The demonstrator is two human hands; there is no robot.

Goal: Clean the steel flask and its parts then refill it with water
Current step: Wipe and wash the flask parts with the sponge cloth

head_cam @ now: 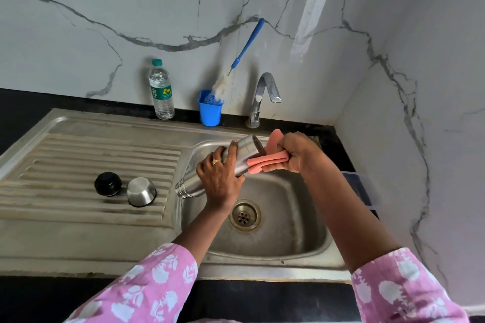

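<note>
The steel flask (244, 151) lies tilted over the sink basin (288, 217), its open mouth low at the left and its base raised toward the tap. My left hand (219, 177) grips its middle. My right hand (295, 151) holds a folded pink cloth (265, 162) pressed against the flask's upper body near the base. The black stopper (108, 183) and the steel cup lid (141, 191), mouth down, sit side by side on the ribbed drainboard (78, 155).
A chrome tap (263, 97) stands behind the basin, with no water running. A blue cup (210, 111) holds a long blue-handled bottle brush (244, 52). A plastic water bottle (161, 90) stands against the marble wall. The drain (244, 215) is open.
</note>
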